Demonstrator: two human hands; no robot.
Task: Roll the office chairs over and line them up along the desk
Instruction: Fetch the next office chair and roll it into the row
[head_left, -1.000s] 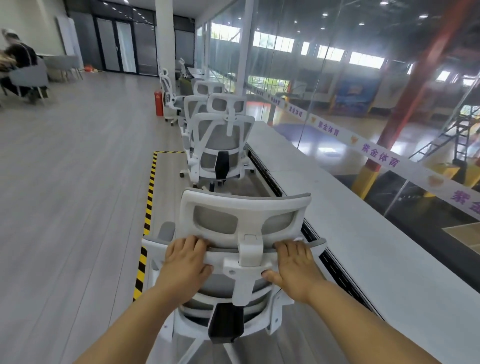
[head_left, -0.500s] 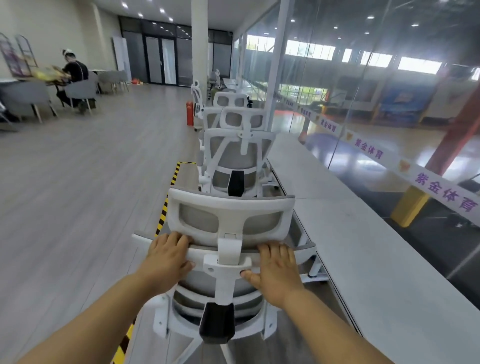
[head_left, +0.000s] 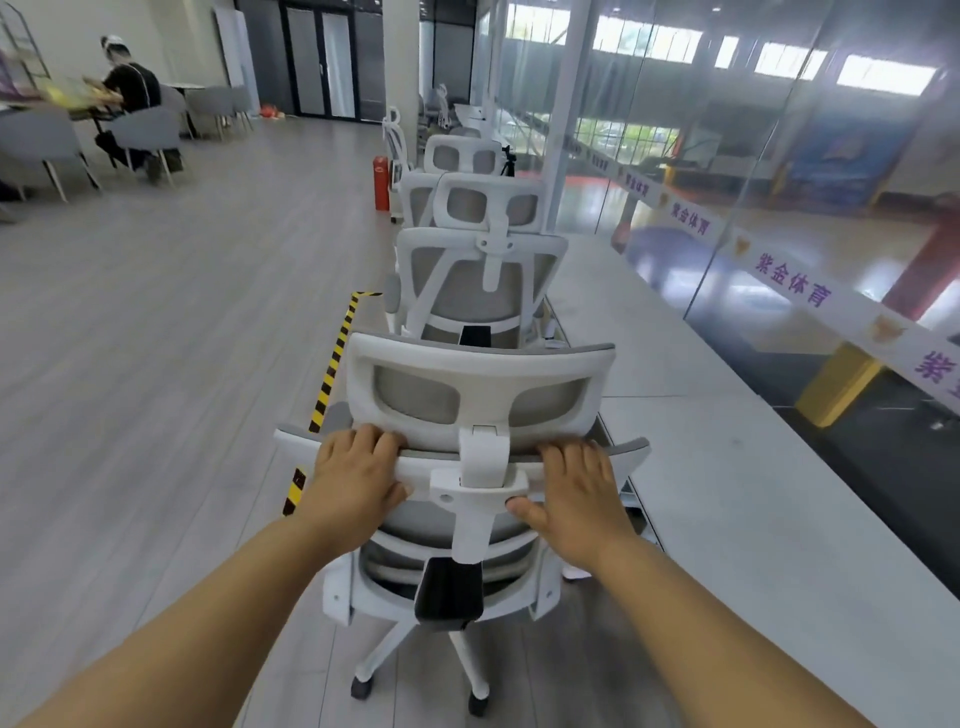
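A white office chair (head_left: 480, 384) with grey mesh stands right in front of me, its back toward me. My left hand (head_left: 358, 480) grips the top rail of its backrest left of the headrest post. My right hand (head_left: 582, 491) grips the same rail on the right, thumb under it. The long pale grey desk (head_left: 727, 499) runs along the right side. Ahead, a second white chair (head_left: 480, 270) stands beside the desk, with several more chairs (head_left: 460, 153) lined up behind it.
Black-and-yellow floor tape (head_left: 332, 364) runs left of the chairs. A red extinguisher (head_left: 382, 183) stands by a white pillar. A glass wall (head_left: 753, 171) borders the desk's far side. A seated person (head_left: 132, 98) and grey chairs sit far left across open wood floor.
The chair I hold has rolled forward, closer to the second chair in the row. My view has swung left, showing more floor and the seated person. Both hands keep their hold.
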